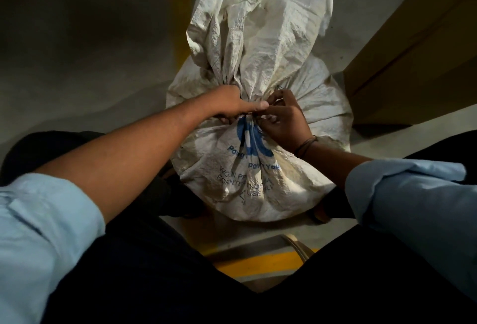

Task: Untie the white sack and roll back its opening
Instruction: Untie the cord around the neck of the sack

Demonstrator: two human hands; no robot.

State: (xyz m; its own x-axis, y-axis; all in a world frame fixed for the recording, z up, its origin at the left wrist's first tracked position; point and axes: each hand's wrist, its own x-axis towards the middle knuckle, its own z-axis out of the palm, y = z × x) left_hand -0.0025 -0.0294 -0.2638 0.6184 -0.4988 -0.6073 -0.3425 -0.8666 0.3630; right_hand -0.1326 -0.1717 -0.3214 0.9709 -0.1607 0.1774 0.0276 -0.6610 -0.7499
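While both hands pinch its tied neck, the white sack (pixel 260 163) stands on grey floor (pixel 90 52) — yellow-striped, dim.

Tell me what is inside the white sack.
Nothing inside shows. The white sack bulges full, but its neck is cinched shut, with the left hand and right hand working at the tie, so the woven cloth hides the contents.

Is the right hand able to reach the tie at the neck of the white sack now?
Probably yes: the right hand is already at the gathered neck of the white sack, fingers curled there, nothing between. The tie itself is hardly visible.
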